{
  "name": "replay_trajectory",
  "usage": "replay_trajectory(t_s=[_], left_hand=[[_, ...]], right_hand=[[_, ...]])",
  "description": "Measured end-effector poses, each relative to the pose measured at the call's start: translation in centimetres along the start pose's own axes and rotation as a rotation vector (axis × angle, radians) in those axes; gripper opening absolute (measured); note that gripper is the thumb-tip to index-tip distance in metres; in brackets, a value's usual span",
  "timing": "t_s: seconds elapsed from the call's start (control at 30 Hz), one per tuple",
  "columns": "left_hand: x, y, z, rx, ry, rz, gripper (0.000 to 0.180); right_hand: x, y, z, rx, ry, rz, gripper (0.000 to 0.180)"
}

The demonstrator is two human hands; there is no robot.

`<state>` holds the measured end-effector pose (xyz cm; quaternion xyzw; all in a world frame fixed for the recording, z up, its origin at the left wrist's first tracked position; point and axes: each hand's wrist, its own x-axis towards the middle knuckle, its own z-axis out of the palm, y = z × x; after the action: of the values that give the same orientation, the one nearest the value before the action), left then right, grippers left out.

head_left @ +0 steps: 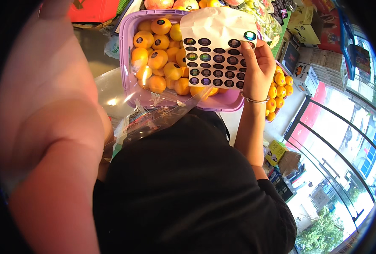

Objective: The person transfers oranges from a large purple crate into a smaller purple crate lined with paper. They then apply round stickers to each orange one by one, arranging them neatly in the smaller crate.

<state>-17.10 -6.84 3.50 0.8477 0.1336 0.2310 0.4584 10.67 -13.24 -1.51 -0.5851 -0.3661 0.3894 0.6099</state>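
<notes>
Right hand grips a sticker sheet, fingers curled on its edge.
Just beyond it, oranges fill a lilac basket; left hand's state I cannot tell.

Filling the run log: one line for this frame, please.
right hand: holds sticker sheet | left hand: out of view, forearm raised close | lilac crate: stickered oranges | clear bag at crate's near edge

Glass storefront windows with dark frames, bright daylight outside, stacked cardboard boxes, pale floor
</notes>
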Motion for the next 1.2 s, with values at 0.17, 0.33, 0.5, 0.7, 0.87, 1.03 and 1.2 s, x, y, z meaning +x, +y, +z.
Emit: replay_trajectory(t_s=[0.17,0.33,0.5,0.7,0.87,1.03,1.2], left_hand=[[0.6,-0.1,-1.6,0.064,0.048,0.065,0.047],[3.1,1.2,-4.1,0.096,0.299,0.105,0.045],[8.0,-2.0,-1.8,-0.006,0.456,0.017,0.044],[9.3,-5.8,2.9,-0.535,0.039,-0.474,0.038],[9.2,-6.4,4.5,-0.798,0.144,-0.607,0.028],[9.1,-6.2,5.0,-0.912,0.191,-0.641,0.026],[9.2,-6.2,5.0,-0.921,0.289,-0.626,0.026]], right_hand=[[-0.3,0.7,0.3,-0.02,-0.005,-0.037,0.009],[-0.5,0.7,0.1,-0.023,-0.039,-0.013,0.008],[-0.7,-0.1,0.2,-0.004,-0.07,0.051,0.008],[-0.5,-1.1,0.2,-0.184,-0.256,0.007,0.013],[0.8,-1.7,0.1,-0.47,-0.178,-0.425,0.019],[2.2,-3.2,-0.4,-0.696,-0.316,-0.667,0.024],[3.1,-3.7,0.0,-0.879,-0.292,-0.74,0.023]])
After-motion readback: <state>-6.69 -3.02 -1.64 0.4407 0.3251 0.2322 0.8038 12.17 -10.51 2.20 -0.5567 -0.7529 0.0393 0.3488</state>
